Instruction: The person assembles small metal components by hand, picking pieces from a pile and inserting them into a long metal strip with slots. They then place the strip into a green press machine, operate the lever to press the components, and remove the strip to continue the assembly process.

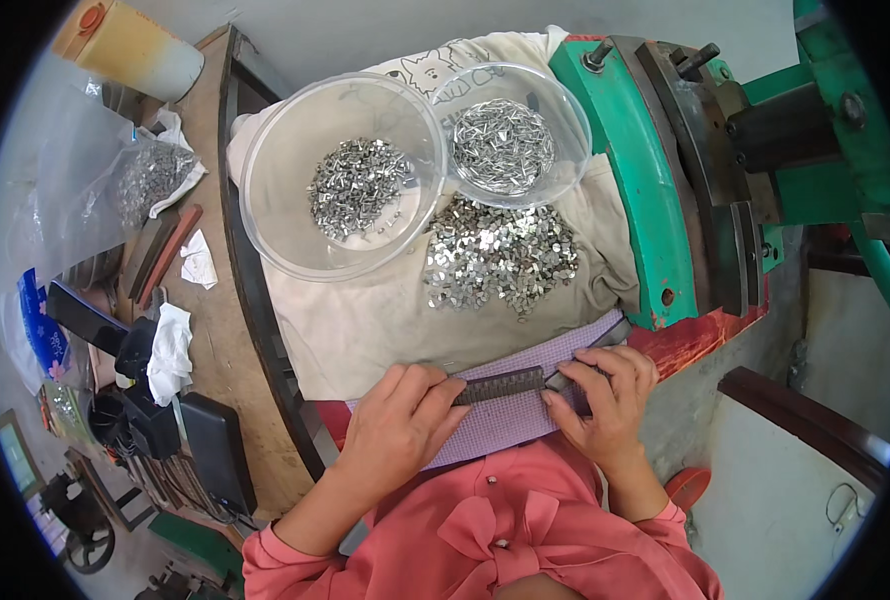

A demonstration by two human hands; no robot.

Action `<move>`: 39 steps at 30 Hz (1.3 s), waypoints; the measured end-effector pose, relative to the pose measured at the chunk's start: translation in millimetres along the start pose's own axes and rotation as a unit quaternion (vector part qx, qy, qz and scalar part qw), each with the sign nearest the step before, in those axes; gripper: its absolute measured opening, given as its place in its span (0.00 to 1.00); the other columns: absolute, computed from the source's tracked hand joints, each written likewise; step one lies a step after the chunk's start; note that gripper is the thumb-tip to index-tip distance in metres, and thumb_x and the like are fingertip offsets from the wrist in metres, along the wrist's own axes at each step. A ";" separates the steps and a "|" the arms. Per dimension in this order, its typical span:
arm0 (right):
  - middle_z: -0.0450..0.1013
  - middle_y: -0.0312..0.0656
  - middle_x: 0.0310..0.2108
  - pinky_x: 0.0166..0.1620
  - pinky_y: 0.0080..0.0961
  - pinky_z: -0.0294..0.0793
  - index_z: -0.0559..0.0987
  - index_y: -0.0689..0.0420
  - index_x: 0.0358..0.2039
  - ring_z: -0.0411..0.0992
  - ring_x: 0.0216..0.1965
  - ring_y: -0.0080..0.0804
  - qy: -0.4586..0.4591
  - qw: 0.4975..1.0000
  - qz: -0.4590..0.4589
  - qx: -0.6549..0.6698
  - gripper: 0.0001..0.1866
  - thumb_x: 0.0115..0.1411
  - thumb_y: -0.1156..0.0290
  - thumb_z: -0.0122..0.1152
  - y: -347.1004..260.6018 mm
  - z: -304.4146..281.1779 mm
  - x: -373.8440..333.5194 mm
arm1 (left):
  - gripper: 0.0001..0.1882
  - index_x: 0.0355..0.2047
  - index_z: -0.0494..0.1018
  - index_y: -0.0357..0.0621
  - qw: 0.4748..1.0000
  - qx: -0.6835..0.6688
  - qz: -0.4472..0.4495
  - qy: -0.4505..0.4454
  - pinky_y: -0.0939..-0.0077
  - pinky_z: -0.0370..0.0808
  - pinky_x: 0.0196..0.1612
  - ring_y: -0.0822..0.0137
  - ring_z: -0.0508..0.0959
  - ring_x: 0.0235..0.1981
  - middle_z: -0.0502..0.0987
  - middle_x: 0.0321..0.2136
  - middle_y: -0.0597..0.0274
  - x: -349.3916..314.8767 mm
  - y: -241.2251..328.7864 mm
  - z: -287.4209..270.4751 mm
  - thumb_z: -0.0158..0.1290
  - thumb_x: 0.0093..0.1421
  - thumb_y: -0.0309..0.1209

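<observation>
My left hand (pixel 402 412) is closed on the left end of a dark notched metal bar (pixel 505 385), fingers pinched along it. My right hand (pixel 605 402) is closed on a narrow dark metal tool (pixel 557 381); its tip lies close to the bar's right end, and I cannot tell whether they touch. Both hands rest over a purple woven mat (pixel 515 430). Beyond them a heap of small shiny metal pieces (pixel 500 255) lies on a beige cloth (pixel 325 330).
Behind the heap stand a large clear tub (pixel 265 235) of short metal bits and a clear bowl (pixel 577 130) of thin metal pins. A green machine (pixel 655 240) rises at right. At left, a wooden table (pixel 235 400) carries tissues (pixel 170 350) and a yellowish jug (pixel 130 50).
</observation>
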State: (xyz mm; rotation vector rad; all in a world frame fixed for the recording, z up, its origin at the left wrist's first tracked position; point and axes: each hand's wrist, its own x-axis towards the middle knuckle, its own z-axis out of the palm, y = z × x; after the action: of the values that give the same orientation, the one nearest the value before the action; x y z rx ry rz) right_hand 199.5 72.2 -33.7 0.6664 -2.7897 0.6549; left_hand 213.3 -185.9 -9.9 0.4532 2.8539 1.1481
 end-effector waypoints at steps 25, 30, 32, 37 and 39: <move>0.74 0.39 0.37 0.40 0.34 0.69 0.84 0.55 0.34 0.70 0.37 0.39 0.071 0.994 0.040 0.070 0.14 0.46 0.72 0.78 4.8 -9.3 22.2 | 0.07 0.36 0.76 0.41 0.993 0.013 -0.068 0.092 0.64 0.74 0.29 0.55 0.78 0.25 0.74 0.31 0.57 47.3 -31.5 -5.5 0.61 0.57 0.21; 0.74 0.37 0.35 0.38 0.34 0.70 0.84 0.55 0.34 0.71 0.35 0.37 0.000 0.988 -0.055 0.147 0.11 0.48 0.74 0.75 -20.8 3.2 75.8 | 0.07 0.36 0.76 0.41 0.994 0.022 -0.069 0.080 0.63 0.74 0.29 0.55 0.78 0.25 0.74 0.31 0.57 46.0 -31.8 -8.4 0.62 0.57 0.22; 0.74 0.37 0.35 0.39 0.34 0.70 0.84 0.55 0.35 0.71 0.35 0.37 -0.013 0.985 -0.082 0.150 0.11 0.49 0.74 0.74 -27.9 11.7 94.6 | 0.08 0.36 0.76 0.41 0.995 0.028 -0.068 0.070 0.64 0.74 0.29 0.56 0.78 0.24 0.74 0.31 0.57 41.6 -31.5 -9.8 0.62 0.57 0.23; 0.72 0.36 0.35 0.39 0.34 0.69 0.84 0.53 0.36 0.71 0.35 0.37 -0.065 0.983 -0.122 0.121 0.11 0.50 0.74 0.71 -37.2 32.8 121.7 | 0.09 0.36 0.76 0.39 0.993 -0.003 -0.104 0.054 0.67 0.74 0.26 0.61 0.77 0.23 0.74 0.31 0.58 20.8 -24.4 -19.0 0.62 0.55 0.20; 0.72 0.36 0.34 0.39 0.34 0.68 0.84 0.53 0.35 0.71 0.36 0.37 -0.070 0.982 -0.136 0.112 0.10 0.50 0.74 0.71 -34.7 33.8 120.2 | 0.10 0.37 0.76 0.39 0.990 -0.015 -0.120 0.067 0.69 0.73 0.26 0.63 0.77 0.23 0.74 0.31 0.58 14.2 -25.3 -20.6 0.62 0.55 0.19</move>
State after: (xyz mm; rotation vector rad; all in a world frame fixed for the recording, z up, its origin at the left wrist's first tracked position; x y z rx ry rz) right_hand 107.2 -17.0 -15.9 1.1557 -2.6961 0.9031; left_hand 190.5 -213.2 -11.1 0.0290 2.8959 1.2156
